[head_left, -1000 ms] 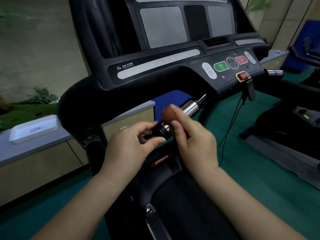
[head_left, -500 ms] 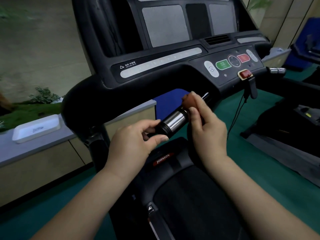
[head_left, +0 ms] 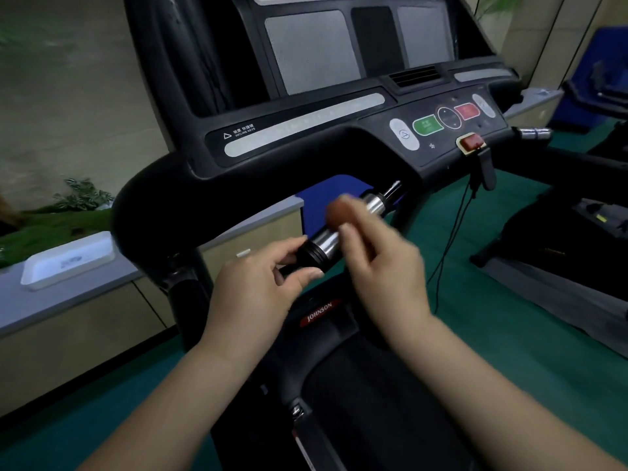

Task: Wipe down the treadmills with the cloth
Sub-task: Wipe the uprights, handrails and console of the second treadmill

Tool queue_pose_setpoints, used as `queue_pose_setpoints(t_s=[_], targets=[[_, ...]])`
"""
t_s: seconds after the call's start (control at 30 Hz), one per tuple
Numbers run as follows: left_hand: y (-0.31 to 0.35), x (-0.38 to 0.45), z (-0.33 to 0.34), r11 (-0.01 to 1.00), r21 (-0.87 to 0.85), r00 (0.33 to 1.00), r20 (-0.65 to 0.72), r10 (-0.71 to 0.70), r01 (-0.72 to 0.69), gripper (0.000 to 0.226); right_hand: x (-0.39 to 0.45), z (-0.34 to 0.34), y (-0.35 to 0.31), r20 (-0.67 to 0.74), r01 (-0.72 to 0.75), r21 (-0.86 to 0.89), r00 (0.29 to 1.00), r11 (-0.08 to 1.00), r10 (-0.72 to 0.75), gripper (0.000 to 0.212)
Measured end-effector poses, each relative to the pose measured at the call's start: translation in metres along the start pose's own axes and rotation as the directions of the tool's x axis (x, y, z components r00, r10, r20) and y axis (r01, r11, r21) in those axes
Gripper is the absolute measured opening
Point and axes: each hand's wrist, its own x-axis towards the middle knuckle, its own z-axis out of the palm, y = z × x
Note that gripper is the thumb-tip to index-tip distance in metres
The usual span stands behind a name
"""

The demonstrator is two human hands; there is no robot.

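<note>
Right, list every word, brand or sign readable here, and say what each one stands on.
"JOHNSON": red badge on the black treadmill's lower cover.
"INCLINE KEYS", beside a triangle sign: black console panel, above the long grey key strip; the characters above it are too small to read.
Green button, red button, white tray: markings too blurred to read.

The scene is dim, with soft, even light and no hard shadows; the blurred right hand [head_left: 384, 266] and the small brown cloth [head_left: 341, 212] smear with motion; faint glare glints on the shiny chrome handlebar grip [head_left: 328, 241]; straight lines bow at the wide-angle edges; the far-left background is smeared.
</note>
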Motion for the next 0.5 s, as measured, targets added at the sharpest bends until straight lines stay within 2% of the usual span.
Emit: queue_pose_setpoints(t_s=[0.07,0.1,0.17,0.3,0.5], targets=[[0.001,-0.001,0.000,0.999,0.023,0.999,0.009,0.031,-0.031,0.047,-0.013,0.001,-0.009,0.093,0.107,-0.062,0.991,0.992,-0.101,0.046],[0.001,-0.001,0.000,0.999,0.022,0.999,0.016,0.038,-0.038,0.049,-0.009,-0.001,-0.007,0.094,0.124,-0.091,0.989,0.988,-0.115,0.046],[0.002,-0.002,0.000,1.000,0.004,0.999,0.033,0.025,-0.026,0.054,0.011,-0.010,0.003,0.043,0.068,-0.099,0.997,0.993,-0.064,0.044],[0.005,-0.004,0.001,1.000,-0.005,1.000,0.024,0.005,-0.005,0.054,0.039,-0.019,0.022,-0.041,-0.081,0.010,0.996,0.997,0.082,0.032],[0.005,-0.005,0.002,1.000,-0.014,1.000,0.012,-0.019,0.020,0.052,0.018,-0.015,0.015,0.054,0.034,-0.026,0.998,0.999,-0.033,0.042]])
